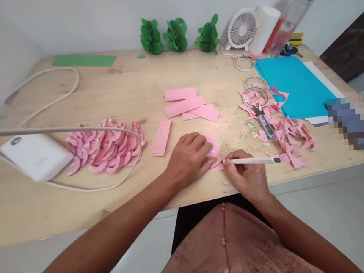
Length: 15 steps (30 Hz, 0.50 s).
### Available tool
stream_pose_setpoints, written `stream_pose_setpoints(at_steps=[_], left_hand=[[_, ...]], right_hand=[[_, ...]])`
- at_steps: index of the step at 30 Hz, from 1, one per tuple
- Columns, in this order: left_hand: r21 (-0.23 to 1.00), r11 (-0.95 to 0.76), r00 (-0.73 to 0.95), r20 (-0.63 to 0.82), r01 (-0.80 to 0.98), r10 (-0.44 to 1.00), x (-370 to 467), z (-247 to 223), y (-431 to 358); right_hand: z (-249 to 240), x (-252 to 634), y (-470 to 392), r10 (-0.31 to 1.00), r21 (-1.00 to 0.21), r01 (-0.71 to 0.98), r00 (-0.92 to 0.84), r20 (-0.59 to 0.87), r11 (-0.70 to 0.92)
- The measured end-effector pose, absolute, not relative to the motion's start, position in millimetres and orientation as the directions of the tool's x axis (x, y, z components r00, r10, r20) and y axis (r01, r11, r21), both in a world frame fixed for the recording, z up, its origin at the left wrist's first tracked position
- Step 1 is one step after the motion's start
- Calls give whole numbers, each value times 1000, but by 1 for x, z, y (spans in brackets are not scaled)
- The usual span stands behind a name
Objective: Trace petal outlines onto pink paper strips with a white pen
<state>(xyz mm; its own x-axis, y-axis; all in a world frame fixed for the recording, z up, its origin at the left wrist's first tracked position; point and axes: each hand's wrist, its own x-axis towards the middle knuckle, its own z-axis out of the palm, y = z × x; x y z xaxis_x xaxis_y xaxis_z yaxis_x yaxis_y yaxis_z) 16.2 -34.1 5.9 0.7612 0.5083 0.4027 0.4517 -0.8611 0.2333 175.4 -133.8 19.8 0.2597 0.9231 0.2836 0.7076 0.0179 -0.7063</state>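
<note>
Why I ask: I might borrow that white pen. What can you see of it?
The pen is slim and straight, its smooth white barrel plastic by the look, with a dark end. The right hand grips it near the tip. It lies nearly level across the view, dark end pointing right, tip by the edge of the pink paper under the left hand. Whether the tip touches is too small to tell.

The left forearm (122, 222) is being extended diagonally over the front edge of the table (54, 207), and the left hand (188, 159) is being held palm down, its fingers being kept slightly bent. The right forearm (301, 228) is being angled inward, the right wrist (265, 197) being held by that edge, while the right hand (249, 175) is being curled into a pinch, thumb facing the left hand.
</note>
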Motion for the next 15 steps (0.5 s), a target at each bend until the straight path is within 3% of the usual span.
stream_pose_setpoints(at_steps=[15], left_hand=[[236, -860, 765, 392, 453, 511, 16, 5, -33]], right_hand=[[18, 176, -133, 919, -707, 707, 280, 277, -3]])
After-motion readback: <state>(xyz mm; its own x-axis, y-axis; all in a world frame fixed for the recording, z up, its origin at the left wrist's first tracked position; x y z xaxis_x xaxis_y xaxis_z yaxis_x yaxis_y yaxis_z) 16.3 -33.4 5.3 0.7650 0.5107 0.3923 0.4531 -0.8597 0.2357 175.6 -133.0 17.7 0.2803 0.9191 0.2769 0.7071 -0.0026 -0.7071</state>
